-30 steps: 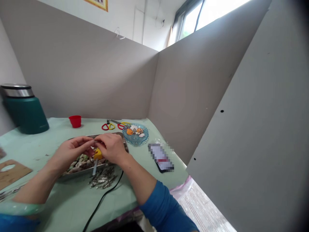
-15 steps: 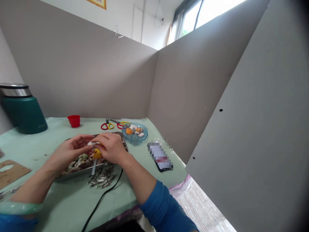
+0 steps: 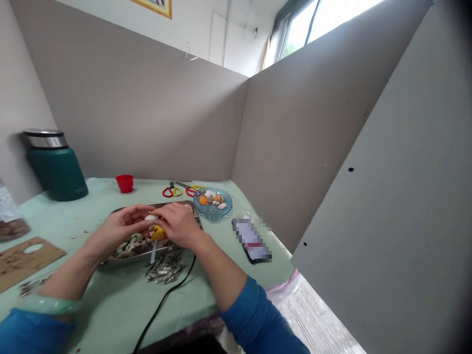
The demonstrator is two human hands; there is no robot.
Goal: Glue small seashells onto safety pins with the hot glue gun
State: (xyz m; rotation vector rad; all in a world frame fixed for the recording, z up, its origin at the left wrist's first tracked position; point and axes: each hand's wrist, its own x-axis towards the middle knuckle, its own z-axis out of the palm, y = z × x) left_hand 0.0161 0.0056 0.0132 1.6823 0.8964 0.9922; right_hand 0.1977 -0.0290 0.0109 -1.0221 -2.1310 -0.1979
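Note:
My left hand pinches a small white piece, possibly a shell, between thumb and fingers. Close against it, my right hand is closed around a yellow glue gun, whose body is mostly covered by the palm. A pale glue stick juts from its back toward me. Under both hands lies a metal tray of mixed shells. In front of the tray is a heap of small silvery metal clips. The fingertips of both hands nearly meet at the white piece.
A black cord crosses the table's front. Behind stand a blue glass dish of shells, pliers, scissors, a red cup and a green flask. A phone lies right, a brown board left.
The whole view has shifted slightly, so everything sits further right. Both hands stay together over the tray, and the white piece shows a little more between the fingers.

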